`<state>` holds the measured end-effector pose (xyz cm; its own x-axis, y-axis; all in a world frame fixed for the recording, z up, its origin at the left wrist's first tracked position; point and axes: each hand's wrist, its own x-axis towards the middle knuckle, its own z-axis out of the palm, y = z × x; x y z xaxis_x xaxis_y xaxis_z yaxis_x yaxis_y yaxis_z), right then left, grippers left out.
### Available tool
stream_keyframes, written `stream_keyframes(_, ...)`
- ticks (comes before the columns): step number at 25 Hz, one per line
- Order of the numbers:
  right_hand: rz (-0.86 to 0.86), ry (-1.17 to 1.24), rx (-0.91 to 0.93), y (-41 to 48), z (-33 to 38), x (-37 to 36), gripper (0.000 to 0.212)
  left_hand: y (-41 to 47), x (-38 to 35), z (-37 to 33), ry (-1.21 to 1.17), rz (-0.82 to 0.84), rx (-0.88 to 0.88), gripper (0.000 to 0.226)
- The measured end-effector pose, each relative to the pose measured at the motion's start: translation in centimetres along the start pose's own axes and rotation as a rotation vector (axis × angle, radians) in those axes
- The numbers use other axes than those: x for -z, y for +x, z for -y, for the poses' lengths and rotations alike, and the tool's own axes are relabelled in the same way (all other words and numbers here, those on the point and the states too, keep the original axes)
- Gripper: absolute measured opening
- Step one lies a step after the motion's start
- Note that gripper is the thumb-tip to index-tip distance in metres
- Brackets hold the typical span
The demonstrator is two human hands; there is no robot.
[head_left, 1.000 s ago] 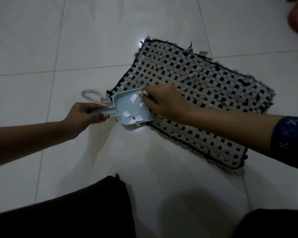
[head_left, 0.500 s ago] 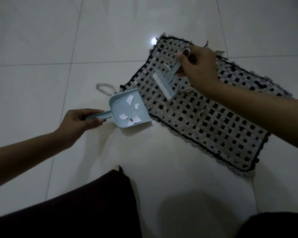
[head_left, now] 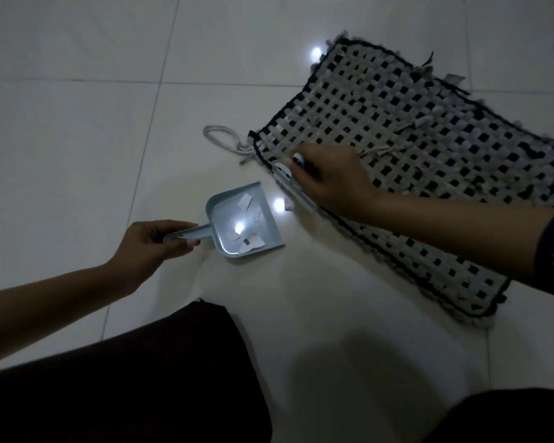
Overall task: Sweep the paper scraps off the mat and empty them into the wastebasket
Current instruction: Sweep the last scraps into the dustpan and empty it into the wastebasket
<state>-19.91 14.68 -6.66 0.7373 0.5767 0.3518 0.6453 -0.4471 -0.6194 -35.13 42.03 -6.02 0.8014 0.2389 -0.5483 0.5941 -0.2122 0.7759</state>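
Observation:
A woven black-and-white mat (head_left: pixel 429 161) lies on the white tiled floor at the right. My left hand (head_left: pixel 154 244) grips the handle of a small pale-blue dustpan (head_left: pixel 237 219) that sits on the floor just left of the mat's near edge. Several white paper scraps (head_left: pixel 250 244) lie inside the pan. One small scrap (head_left: pixel 288 206) lies on the floor between the pan's mouth and the mat. My right hand (head_left: pixel 330 180) holds a pale-blue hand brush (head_left: pixel 290 183) low at the mat's near-left edge, its bristles mostly hidden under the hand.
A loop of pale cord (head_left: pixel 221 139) lies on the floor off the mat's left corner. My dark-clothed knees (head_left: pixel 125 378) fill the bottom of the view. Bright light spots reflect off the glossy tiles (head_left: pixel 77 155). No wastebasket is in view.
My right hand brought the brush down from above the mat's middle to its near-left edge, close to the pan. The dustpan has pulled a little away from the mat onto bare floor.

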Motion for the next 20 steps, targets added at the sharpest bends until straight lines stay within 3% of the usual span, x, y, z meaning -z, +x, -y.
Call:
stream_keyframes(7,-0.125,0.181,-0.150,1.9,2.8,-1.3,0.026,0.2,-1.3,-0.2,-0.066,-0.031,0.021,0.031)
stream_keyframes(11,-0.223,0.183,-0.236,4.4,0.1,0.5,0.032,0.1,-1.4,0.0,-0.082,-0.025,0.028,0.031)
stream_keyframes(14,-0.211,0.127,-0.199,3.6,-1.4,0.6,0.030,0.1,-1.3,0.1,-0.086,-0.020,0.026,0.030)
stream_keyframes(17,-0.086,0.066,-0.082,1.3,-0.4,-0.6,0.024,0.1,-1.3,0.3,-0.106,-0.035,0.031,0.030)
stream_keyframes(20,-0.042,0.057,-0.015,0.5,0.8,-1.9,0.029,0.0,-1.8,0.6,-0.132,-0.075,0.039,0.031)
